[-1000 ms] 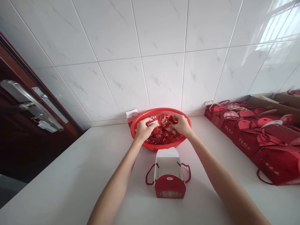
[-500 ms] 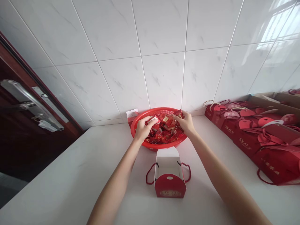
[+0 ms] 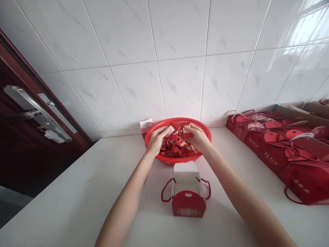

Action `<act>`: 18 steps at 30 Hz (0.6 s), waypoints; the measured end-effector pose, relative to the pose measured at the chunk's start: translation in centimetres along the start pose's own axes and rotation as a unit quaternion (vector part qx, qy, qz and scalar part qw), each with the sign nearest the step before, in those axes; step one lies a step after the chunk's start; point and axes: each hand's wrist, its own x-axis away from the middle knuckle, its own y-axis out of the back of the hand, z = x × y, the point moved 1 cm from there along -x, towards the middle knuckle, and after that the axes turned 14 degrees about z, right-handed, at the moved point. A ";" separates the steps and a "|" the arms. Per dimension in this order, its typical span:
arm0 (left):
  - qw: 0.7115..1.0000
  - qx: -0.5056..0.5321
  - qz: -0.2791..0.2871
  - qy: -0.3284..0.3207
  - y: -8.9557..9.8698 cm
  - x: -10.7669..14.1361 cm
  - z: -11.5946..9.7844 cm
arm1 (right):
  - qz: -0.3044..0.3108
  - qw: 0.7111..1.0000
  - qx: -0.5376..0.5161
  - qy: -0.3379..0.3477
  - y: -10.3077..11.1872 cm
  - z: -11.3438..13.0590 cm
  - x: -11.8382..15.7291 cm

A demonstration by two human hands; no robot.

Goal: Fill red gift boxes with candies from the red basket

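Over a red plastic basket [image 3: 177, 160] of small red wrapped packets [image 3: 177, 147], both my hands are at work. My left hand [image 3: 156, 139] is closed on a red-and-white packet [image 3: 170, 131], held above the basket's left side. In my right hand [image 3: 198, 137], fingers are pinched on a red packet [image 3: 186, 131] over the basket's right part. In front of the basket stands an open red gift box [image 3: 189, 206] with a white inside. Its flaps are up, and a red cord handle [image 3: 166, 190] hangs out on each side.
Rows of closed red gift boxes [image 3: 272, 151] with cord handles line the right side of the white counter [image 3: 110, 192]. Behind the basket's left rim sits another red-and-white box [image 3: 146, 125]. A tiled wall [image 3: 133, 82] rises behind; a dark door [image 3: 15, 137] is at left.
My right hand has moved left and inward from the basket's right rim, bringing a red packet closer to my left hand. My left hand still holds its packet. The view shifted slightly.
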 end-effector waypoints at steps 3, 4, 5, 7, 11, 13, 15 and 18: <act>1.000 -0.019 0.002 -0.001 -0.2 0.0 -0.1 | 0.013 1.000 -0.004 -0.010 -0.3 -0.3 0.2; 1.000 -0.030 0.001 -0.001 -0.2 0.0 -0.1 | 0.015 1.000 -0.009 -0.017 -0.4 -0.4 0.2; 0.999 -0.043 -0.001 -0.002 -0.2 0.0 -0.1 | 0.015 0.999 -0.016 -0.024 -0.4 -0.5 0.1; 0.997 -0.071 -0.006 -0.010 -0.2 0.1 -0.1 | 0.013 0.999 -0.021 -0.034 -0.5 -0.7 0.1; 0.990 -0.134 0.035 -0.034 -0.3 0.2 0.0 | 0.044 0.998 0.009 -0.033 -0.7 -0.6 0.3; 0.980 -0.180 0.064 -0.046 -0.3 0.2 0.0 | 0.051 0.998 0.028 -0.035 -0.8 -0.5 0.4; 0.967 -0.235 0.076 -0.059 -0.4 0.2 0.0 | 0.042 0.998 0.040 -0.040 -0.8 -0.5 0.5; 0.955 -0.279 0.077 -0.068 -0.3 0.3 -0.4 | 0.019 0.998 0.042 -0.035 -0.5 -0.5 0.4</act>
